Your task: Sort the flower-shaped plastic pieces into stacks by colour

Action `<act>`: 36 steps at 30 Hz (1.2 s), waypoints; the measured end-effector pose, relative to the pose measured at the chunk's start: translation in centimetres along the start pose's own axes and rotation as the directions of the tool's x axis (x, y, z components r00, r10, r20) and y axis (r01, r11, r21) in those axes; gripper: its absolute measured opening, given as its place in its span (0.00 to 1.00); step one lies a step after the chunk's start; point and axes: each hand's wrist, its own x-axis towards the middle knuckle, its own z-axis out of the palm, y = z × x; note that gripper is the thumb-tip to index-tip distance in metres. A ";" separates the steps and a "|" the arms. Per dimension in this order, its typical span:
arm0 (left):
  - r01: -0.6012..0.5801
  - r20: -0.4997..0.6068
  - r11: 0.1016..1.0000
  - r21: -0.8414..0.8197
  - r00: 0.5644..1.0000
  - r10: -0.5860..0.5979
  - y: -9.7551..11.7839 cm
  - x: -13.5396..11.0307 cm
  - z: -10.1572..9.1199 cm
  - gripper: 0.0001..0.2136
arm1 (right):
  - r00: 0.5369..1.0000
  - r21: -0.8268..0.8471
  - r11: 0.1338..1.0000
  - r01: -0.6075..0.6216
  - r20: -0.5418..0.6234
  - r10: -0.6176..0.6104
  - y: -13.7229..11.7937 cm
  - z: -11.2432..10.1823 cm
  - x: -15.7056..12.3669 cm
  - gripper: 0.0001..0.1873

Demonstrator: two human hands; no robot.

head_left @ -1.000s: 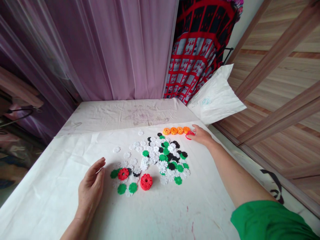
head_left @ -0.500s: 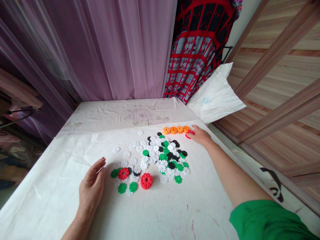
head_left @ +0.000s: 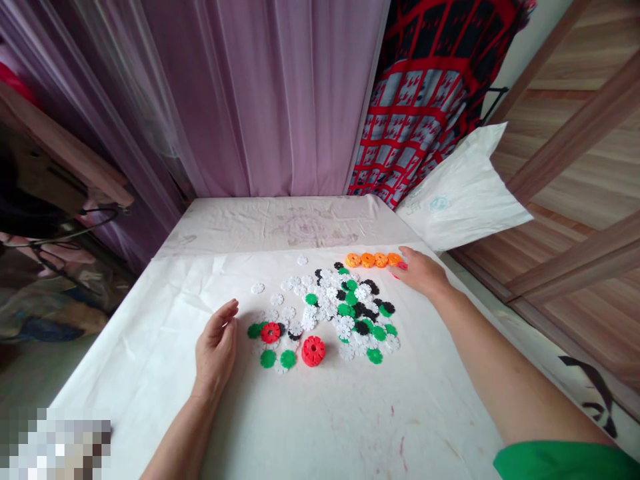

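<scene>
My right hand (head_left: 423,270) is closed around red notched plastic discs (head_left: 402,267), mostly hidden by the fingers. It is at the right end of a row of orange disc stacks (head_left: 367,261). My left hand (head_left: 216,347) rests on its edge on the table, fingers loosely extended and nothing in them, left of the scattered discs. A stack of red discs (head_left: 313,351) stands at the near side of the pile. Another red disc piece (head_left: 271,333) lies on green and white discs closer to my left hand.
Loose white discs (head_left: 328,293), green discs (head_left: 346,309) and black discs (head_left: 370,311) are spread over the white-covered table (head_left: 320,427). A white sack (head_left: 470,193) stands at the far right corner. Purple curtains (head_left: 280,100) hang behind, wooden doors (head_left: 585,133) at right.
The view has swung left, so everything appears further right. The red discs in my right hand are now more covered by its fingers, still beside the last orange stack. My left hand keeps its pose.
</scene>
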 end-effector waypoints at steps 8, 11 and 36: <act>-0.036 -0.031 0.996 -0.086 0.999 0.033 -0.8 0.4 0.1 0.18 | 0.604 0.354 0.572 0.740 0.022 -0.796 -16.2 -1.6 -9.6 0.13; -0.022 -0.036 0.991 -0.134 0.999 0.017 -0.8 0.4 0.1 0.18 | 0.526 0.305 0.541 0.784 0.135 -0.839 -20.0 -0.4 -12.2 0.13; 0.023 0.022 0.990 -0.136 1.000 -0.021 -0.8 0.2 -0.2 0.22 | 0.899 0.424 0.819 0.386 0.028 -0.438 -13.8 -0.3 -7.9 0.37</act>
